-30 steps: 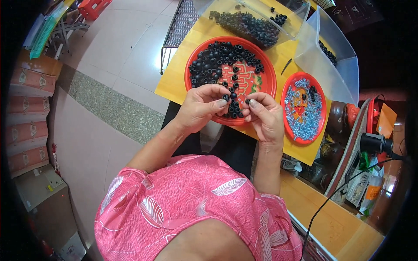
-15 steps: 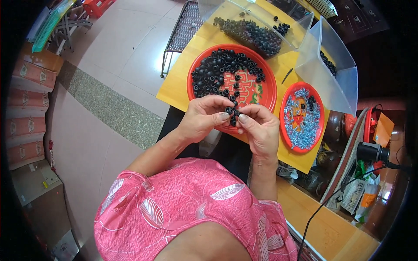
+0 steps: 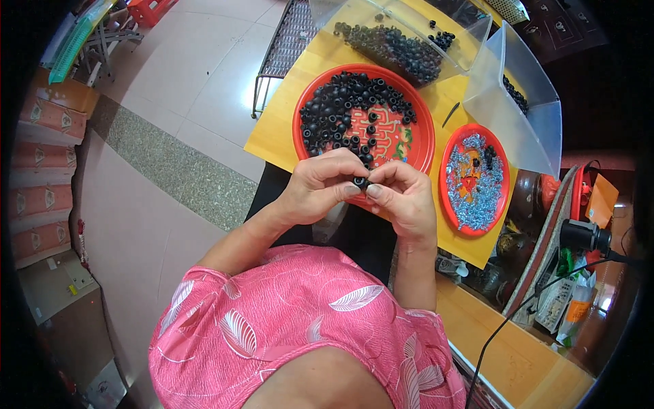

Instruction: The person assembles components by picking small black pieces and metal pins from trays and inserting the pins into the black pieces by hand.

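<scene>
Over the near rim of a round red tray (image 3: 426, 153), my two hands meet with fingertips almost touching. My left hand (image 3: 323, 185) pinches a small black hollow round part (image 3: 360, 182), its open end facing up. Close against it, my right hand (image 3: 407, 202) has thumb and fingers pressed together; what they grip is hidden by the fingertips. Many more black hollow parts (image 3: 330, 112) lie heaped at the tray's far and left sides, with several (image 3: 372, 129) strung out down its patterned middle.
Right of the tray, a smaller red oval tray (image 3: 505, 198) holds small shiny clear-blue pieces (image 3: 473, 204) and a few black ones. Behind stand two translucent plastic bins (image 3: 470, 61) (image 3: 545, 129) with black parts. A thin dark tool (image 3: 450, 114) lies on the yellow board (image 3: 276, 140).
The black parts seen between my fingertips have shifted; now one shows, its opening upward. My right fingertips have moved slightly left, closer to my left hand.
</scene>
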Demonstrator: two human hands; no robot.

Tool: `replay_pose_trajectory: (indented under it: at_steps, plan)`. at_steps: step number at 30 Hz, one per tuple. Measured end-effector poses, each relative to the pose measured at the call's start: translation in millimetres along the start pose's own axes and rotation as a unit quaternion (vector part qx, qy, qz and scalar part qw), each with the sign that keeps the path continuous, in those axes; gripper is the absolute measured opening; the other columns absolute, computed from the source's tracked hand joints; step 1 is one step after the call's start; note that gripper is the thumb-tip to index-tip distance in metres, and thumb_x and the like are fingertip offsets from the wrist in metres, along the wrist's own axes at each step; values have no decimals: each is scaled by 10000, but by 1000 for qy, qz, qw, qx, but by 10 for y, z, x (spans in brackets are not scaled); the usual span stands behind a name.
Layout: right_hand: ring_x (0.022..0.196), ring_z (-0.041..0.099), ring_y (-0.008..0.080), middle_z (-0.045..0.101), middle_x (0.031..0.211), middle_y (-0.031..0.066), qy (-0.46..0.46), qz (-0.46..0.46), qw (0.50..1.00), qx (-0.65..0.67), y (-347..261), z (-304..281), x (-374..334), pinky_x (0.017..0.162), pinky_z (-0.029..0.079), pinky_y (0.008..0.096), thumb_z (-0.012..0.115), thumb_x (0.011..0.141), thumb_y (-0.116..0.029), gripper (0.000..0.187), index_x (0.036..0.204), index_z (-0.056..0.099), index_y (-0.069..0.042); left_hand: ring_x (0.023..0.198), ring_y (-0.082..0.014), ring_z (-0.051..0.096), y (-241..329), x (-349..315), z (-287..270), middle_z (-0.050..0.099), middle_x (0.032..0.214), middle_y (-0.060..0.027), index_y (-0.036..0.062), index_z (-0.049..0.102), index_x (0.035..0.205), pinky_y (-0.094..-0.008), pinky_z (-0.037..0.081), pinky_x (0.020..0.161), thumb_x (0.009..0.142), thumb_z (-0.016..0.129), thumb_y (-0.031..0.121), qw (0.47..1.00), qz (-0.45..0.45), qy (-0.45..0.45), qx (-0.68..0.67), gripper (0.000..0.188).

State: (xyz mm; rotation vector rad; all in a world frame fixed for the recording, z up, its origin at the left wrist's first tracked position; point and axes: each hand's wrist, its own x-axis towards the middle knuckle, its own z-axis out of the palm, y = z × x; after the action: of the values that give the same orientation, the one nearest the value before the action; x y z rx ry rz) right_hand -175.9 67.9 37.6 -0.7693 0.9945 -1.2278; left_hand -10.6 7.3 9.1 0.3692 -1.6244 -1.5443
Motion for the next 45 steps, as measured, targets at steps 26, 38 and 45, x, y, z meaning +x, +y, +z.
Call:
replay_pose_trajectory:
  at_steps: [26,38,45]
  plan:
    - [564,543,90,595,718,69,43,36,994,99,36,40,-148,473,431,183,622,784,-34,136,892,574,33,729,-158,539,75,-6,121,552,818,-89,-11,591,897,-248,421,596,727,623,-25,992,30,20,120,173]
    - [532,534,78,604,697,69,37,47,997,49,-29,25,-125,449,421,174,637,770,-37,120,852,577,28,833,-112,550,2,-66,69,555,900,-66,-48,585,957,-218,459,721,766,591,-50,987,-68,44,-141,191]
    - [532,540,79,611,698,75,27,41,999,19,-3,37,-121,447,427,175,657,761,-60,132,828,579,23,799,-152,552,48,-53,35,566,839,-72,-25,602,894,-253,446,706,721,636,-12,999,-39,9,-25,176]
